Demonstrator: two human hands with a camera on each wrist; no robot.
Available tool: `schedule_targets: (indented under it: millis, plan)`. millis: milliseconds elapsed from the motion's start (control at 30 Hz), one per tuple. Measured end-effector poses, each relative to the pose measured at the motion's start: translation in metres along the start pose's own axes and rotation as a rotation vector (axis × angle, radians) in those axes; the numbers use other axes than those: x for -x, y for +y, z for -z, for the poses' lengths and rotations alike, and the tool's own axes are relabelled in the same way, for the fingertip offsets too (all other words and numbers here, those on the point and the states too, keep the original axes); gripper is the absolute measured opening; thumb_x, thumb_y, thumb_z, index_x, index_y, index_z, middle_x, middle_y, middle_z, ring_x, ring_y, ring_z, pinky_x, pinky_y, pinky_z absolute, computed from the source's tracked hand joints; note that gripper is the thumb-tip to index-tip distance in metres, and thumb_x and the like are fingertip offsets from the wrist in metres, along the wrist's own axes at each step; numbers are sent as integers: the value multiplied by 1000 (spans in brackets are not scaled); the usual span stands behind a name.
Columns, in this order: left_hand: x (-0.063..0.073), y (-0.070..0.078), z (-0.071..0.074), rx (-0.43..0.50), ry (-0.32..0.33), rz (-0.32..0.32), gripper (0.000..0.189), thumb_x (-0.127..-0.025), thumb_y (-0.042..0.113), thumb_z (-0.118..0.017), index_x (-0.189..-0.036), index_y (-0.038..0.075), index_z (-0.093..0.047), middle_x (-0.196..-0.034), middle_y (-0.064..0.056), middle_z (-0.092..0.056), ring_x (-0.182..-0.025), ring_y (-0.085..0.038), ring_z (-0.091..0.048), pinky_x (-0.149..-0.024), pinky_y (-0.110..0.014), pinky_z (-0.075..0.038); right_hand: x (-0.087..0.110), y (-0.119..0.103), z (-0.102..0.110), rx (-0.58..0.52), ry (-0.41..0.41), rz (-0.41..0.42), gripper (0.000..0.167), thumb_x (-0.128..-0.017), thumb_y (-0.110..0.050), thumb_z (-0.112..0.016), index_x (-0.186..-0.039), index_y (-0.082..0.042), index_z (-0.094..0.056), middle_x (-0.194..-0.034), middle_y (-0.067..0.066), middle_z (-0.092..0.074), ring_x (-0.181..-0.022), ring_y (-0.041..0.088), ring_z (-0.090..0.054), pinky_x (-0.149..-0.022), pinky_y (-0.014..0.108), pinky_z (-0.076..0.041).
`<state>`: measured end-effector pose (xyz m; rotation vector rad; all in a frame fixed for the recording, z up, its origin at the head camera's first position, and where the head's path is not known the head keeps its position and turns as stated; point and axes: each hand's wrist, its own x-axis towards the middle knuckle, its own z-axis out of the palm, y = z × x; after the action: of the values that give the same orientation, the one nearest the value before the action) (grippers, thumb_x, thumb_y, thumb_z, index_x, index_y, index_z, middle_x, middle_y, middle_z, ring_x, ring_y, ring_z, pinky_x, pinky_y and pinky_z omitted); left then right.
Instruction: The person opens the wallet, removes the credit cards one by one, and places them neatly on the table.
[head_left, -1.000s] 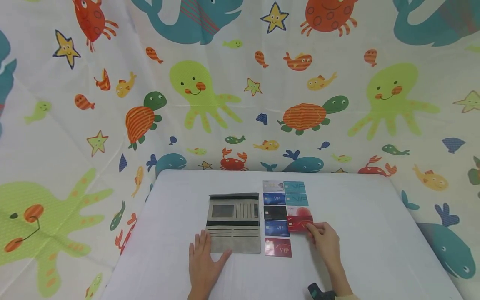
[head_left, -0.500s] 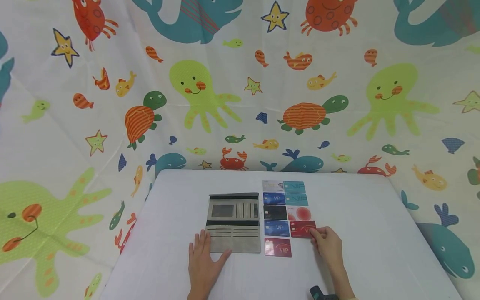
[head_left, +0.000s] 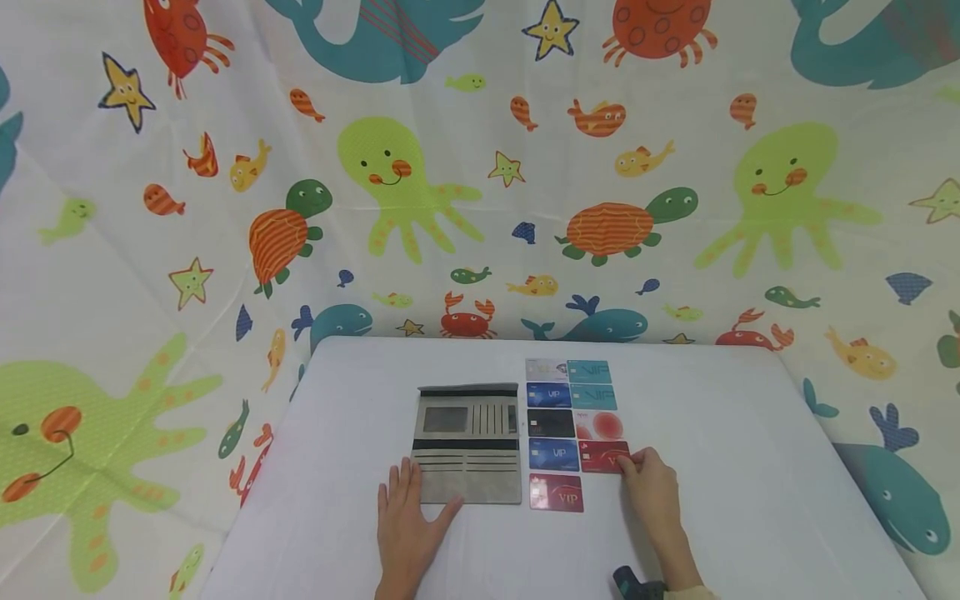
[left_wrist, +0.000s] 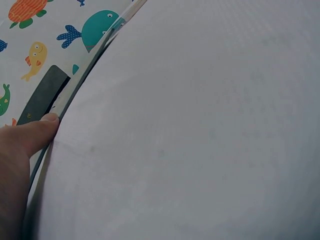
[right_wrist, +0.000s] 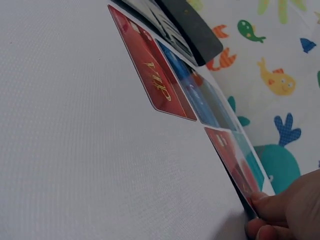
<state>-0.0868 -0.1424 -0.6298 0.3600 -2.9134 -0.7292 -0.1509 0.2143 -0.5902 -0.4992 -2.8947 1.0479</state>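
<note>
My right hand pinches the right edge of a red VIP card between thumb and fingers. In the right wrist view, thumb and finger of the hand hold the near corner of this card, with a dark gap or shadow under its edge. An unfolded grey wallet with dark bands and card slots lies left of the cards. My left hand lies with straight, spread fingers at its lower left corner. In the left wrist view, the thumb touches the wallet's edge.
Two columns of cards lie right of the wallet: blue, black, teal, white-and-red and another red VIP card. The white table meets a sea-animal curtain behind.
My right hand has drawn the red card down and rightward off the white-and-red one, then slightly left, beside the lower blue card. My left hand stays in place.
</note>
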Motion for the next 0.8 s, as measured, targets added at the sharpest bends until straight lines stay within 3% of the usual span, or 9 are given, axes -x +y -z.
schedule_targets:
  millis: [300, 800]
  plan:
    - [0, 0, 1, -6, 7, -9, 104, -78, 70, -68, -150, 0, -42, -163, -16, -32, -153, -38, -24, -126, -54, -12, -4, 0, -1, 33, -21, -8, 26, -96, -19, -67, -97, 4, -55, -71, 12, -65, -61, 19, -53, -53, 26, -40]
    - [0, 1, 0, 8, 23, -9, 104, -77, 69, -70, -150, 0, -43, -162, -16, -33, -153, -38, -26, -125, -54, -14, -2, -2, 1, 4, 12, 28, 31, -100, -28, -60, -100, 3, -58, -69, 10, -65, -59, 18, -53, -51, 26, -41]
